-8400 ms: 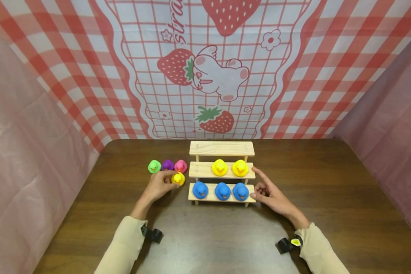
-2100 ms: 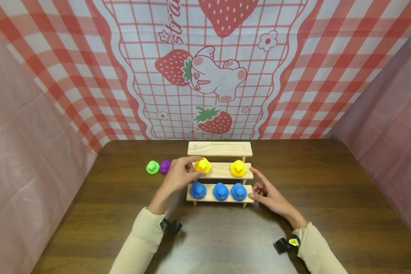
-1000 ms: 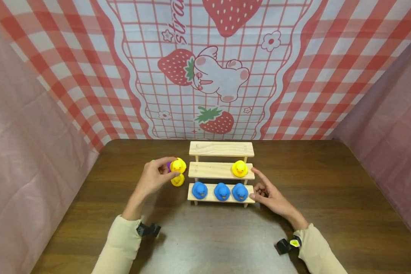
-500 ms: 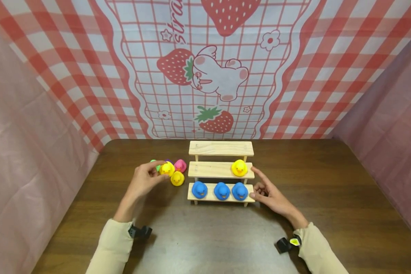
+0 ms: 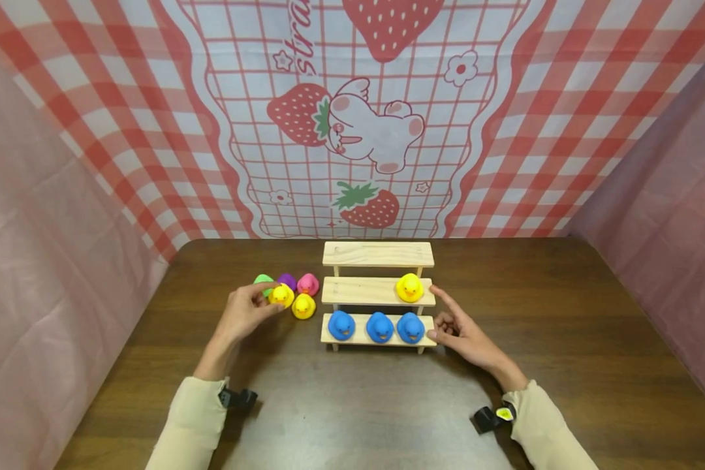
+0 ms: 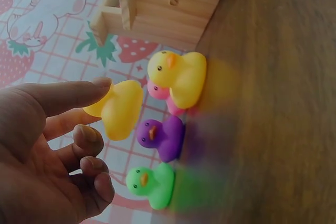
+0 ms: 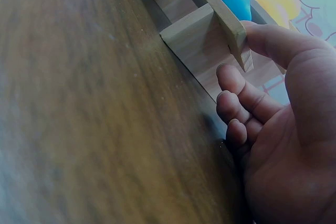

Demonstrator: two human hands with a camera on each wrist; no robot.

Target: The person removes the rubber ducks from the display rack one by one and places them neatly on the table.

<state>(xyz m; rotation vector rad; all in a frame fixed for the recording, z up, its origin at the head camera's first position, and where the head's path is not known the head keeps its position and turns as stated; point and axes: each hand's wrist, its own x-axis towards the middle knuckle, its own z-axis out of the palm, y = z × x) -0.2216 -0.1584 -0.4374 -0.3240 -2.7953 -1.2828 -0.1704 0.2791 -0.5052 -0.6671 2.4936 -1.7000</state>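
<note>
My left hand (image 5: 248, 314) pinches a yellow rubber duck (image 6: 125, 111) between thumb and index finger, close above the table left of a stepped wooden rack. In the left wrist view this duck is clear of the tabletop. A second yellow duck (image 5: 303, 307) stands right beside it. Behind them sit a green duck (image 6: 152, 184), a purple duck (image 6: 163, 136) and a pink duck (image 5: 308, 284). My right hand (image 5: 467, 336) touches the rack's right side. Its thumb is on the end of the lowest shelf (image 5: 361, 323), its index finger at the middle shelf (image 5: 358, 291).
Three blue ducks (image 5: 380, 328) line the lowest shelf. One yellow duck (image 5: 409, 288) sits at the right end of the middle shelf. The top shelf (image 5: 378, 253) is bare wood. A strawberry-print cloth (image 5: 352, 130) hangs behind the brown table (image 5: 352, 405).
My left hand has taken a yellow duck off the middle shelf, carried it left and lowered it beside the other loose ducks. My right hand stays at the rack's side.
</note>
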